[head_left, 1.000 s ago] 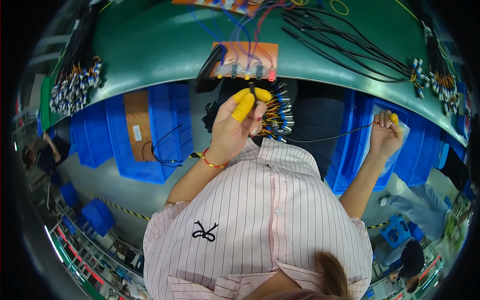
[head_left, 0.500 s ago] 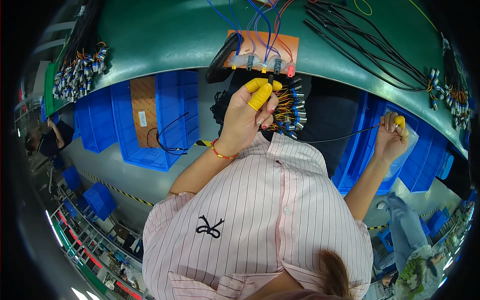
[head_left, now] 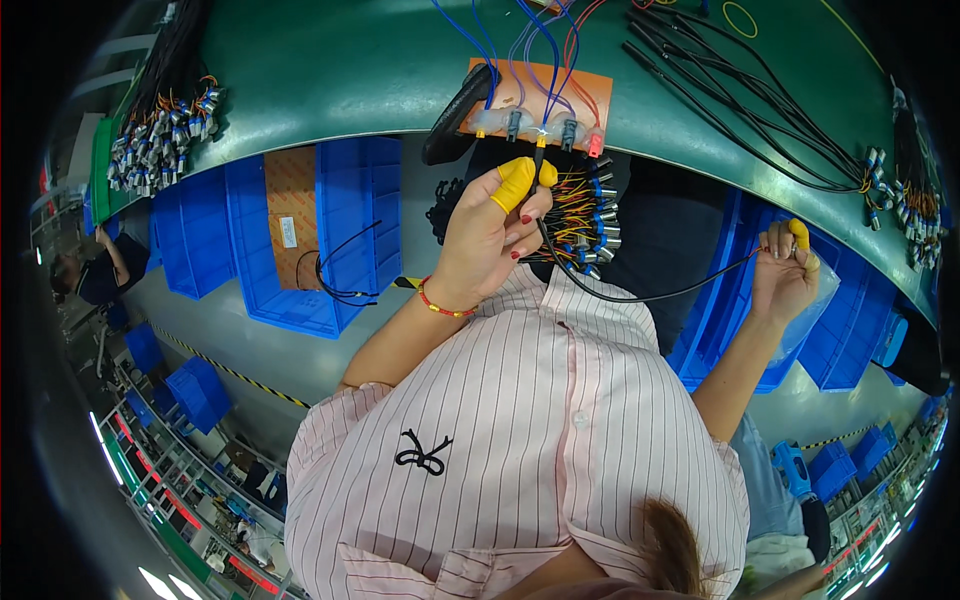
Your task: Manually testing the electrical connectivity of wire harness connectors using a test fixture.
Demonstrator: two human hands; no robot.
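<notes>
My left hand (head_left: 495,225), with yellow finger cots on thumb and forefinger, pinches one end of a black cable (head_left: 645,299). That end points up at a small yellow connector (head_left: 541,140) on the edge of an orange board (head_left: 590,92) and appears to meet it. From there the cable sags in a curve to my right hand (head_left: 785,275), whose closed fingers grip its other end; one finger wears a yellow cot. Blue, purple and red wires (head_left: 553,60) run up from the board. Just below hangs a bundle of metal-tipped connectors (head_left: 605,215) with orange and yellow wires.
A green workbench (head_left: 330,80) spans the far side. Black cables (head_left: 720,85) lie on it at right, more connector bundles (head_left: 165,140) hang at left. A black strap-like piece (head_left: 455,120) touches the board. Blue bins (head_left: 350,220) stand below; a co-worker (head_left: 110,265) is far left.
My left hand has brought the cable end up to the board's yellow connector, closing a small gap. The cable sags lower between my hands. The right hand stays nearly in place.
</notes>
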